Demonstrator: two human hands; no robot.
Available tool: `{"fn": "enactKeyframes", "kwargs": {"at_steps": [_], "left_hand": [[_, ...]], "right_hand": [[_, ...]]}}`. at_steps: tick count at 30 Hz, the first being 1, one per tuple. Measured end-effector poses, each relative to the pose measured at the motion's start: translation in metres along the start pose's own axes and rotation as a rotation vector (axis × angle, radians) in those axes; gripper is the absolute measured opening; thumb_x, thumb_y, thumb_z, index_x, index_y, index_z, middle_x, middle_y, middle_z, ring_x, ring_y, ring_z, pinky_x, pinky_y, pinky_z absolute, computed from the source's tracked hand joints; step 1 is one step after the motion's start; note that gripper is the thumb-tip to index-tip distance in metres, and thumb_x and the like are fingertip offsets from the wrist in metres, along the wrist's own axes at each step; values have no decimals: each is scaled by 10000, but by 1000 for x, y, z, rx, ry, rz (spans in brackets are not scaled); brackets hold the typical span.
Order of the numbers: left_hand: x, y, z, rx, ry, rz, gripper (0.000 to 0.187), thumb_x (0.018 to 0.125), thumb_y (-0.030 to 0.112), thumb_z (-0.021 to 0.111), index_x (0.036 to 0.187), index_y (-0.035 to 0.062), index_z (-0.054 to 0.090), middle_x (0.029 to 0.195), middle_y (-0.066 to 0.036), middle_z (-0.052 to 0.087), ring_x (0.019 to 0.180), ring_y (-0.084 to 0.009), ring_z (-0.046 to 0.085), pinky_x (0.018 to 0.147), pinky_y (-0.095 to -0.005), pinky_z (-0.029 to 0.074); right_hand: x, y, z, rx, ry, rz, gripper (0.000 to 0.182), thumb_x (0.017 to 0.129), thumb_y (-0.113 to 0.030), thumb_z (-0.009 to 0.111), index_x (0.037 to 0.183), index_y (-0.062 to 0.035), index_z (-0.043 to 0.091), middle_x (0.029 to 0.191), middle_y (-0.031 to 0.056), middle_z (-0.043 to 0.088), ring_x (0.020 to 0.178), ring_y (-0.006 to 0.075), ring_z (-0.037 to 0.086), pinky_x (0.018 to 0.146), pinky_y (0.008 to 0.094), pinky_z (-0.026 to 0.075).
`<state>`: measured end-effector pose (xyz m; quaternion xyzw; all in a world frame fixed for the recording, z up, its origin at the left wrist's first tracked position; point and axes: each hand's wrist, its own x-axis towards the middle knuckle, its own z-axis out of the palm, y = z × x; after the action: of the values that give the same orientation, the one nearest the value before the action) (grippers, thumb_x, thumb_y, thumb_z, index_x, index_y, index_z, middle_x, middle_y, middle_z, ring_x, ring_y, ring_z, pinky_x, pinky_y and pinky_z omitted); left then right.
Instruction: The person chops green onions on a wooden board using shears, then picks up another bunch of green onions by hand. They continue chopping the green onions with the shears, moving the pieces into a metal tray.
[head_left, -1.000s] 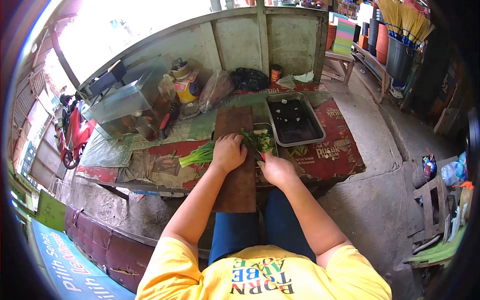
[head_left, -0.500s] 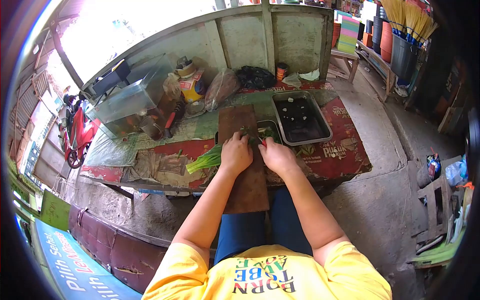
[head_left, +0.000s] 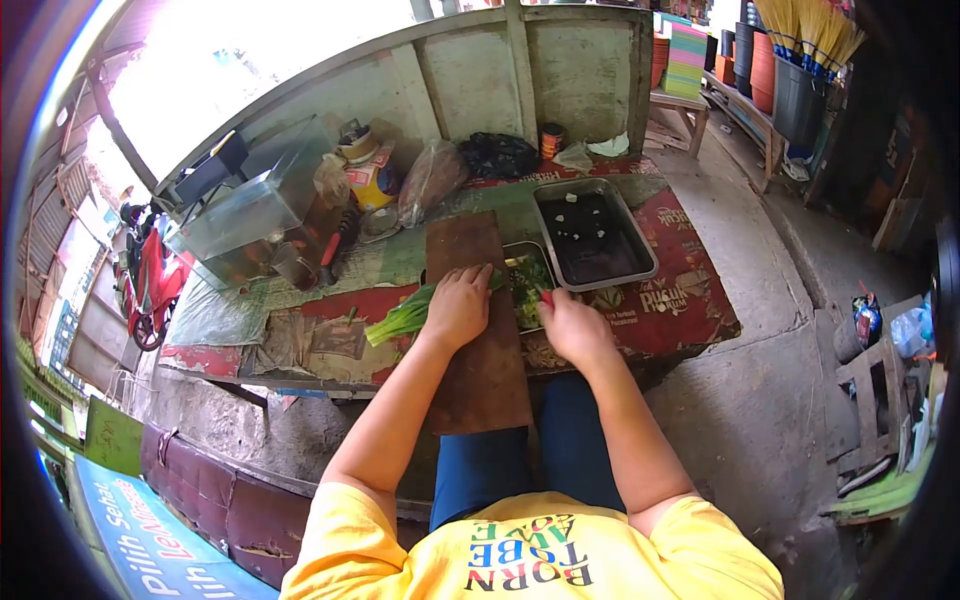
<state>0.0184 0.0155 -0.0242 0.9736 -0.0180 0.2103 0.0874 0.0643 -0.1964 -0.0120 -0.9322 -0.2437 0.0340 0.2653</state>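
1. Head camera view: the left hand (head_left: 458, 305) presses green stalks (head_left: 398, 316) onto a brown board (head_left: 482, 375), its fingers close together over the bundle; pale ends stick out left.
2. The right hand (head_left: 578, 328), just right of the board, has its fingers closed around a red handle (head_left: 546, 298); any blade is too unclear to make out.
3. Chopped greens (head_left: 527, 290) lie in a small tray (head_left: 547, 262), partly hidden by the board.
4. Right of it, a larger tray (head_left: 652, 262) holds white pieces (head_left: 572, 198).
5. Far left stands a clear tank (head_left: 245, 215); a black bag (head_left: 500, 155) sits beyond the board.
6. The left hand covers the stalks' middle.
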Motion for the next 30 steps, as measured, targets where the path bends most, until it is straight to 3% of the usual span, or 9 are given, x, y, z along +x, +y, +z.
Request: {"fn": "enactKeyframes", "kwargs": {"at_steps": [7,9,13,19,27,30], "left_hand": [[6,-7,-8,-51,1,102,320,870,127,569,1174,26,568,1196,-179,621,1149,-350,565,1023,-450,414],[5,-10,-5,33,37,208,280,874,121,561,1137,25,569,1204,-183,617,1150,-347,566,1011,-450,424],[5,-8,-7,34,10,201,274,876,116,554,1131,19,569,1211,-183,615,1153,-346,566,1007,-448,427],[3,-5,-8,-1,27,157,269,894,130,563,1141,25,580,1212,-178,610,1147,-364,562,997,-450,427],[4,-9,3,-56,60,105,255,902,154,551,1107,11,604,1180,-182,631,1125,-350,577,991,-429,439],[4,-8,3,-54,62,88,239,893,141,557,1091,13,599,1149,-187,640,1111,-357,582,989,-433,439]], "right_hand": [[-10,-22,14,-1,74,-92,317,988,-327,454,1041,-17,496,769,213,674,759,410,679,674,514,543],[-10,-22,17,5,108,-141,315,982,-329,480,1030,-18,486,728,221,663,714,419,667,633,522,532],[-14,-24,19,-17,119,-147,307,983,-323,478,1027,-19,489,722,212,664,704,411,670,623,513,536],[-9,-24,28,-68,49,-132,304,990,-314,460,1042,-16,495,747,193,681,724,384,690,638,492,550],[24,-31,25,40,-148,-47,355,999,-329,434,1110,-1,508,938,250,679,931,413,662,820,524,502],[27,-33,24,26,-174,-51,362,996,-330,437,1113,6,506,958,255,676,945,413,657,832,524,497]]}}
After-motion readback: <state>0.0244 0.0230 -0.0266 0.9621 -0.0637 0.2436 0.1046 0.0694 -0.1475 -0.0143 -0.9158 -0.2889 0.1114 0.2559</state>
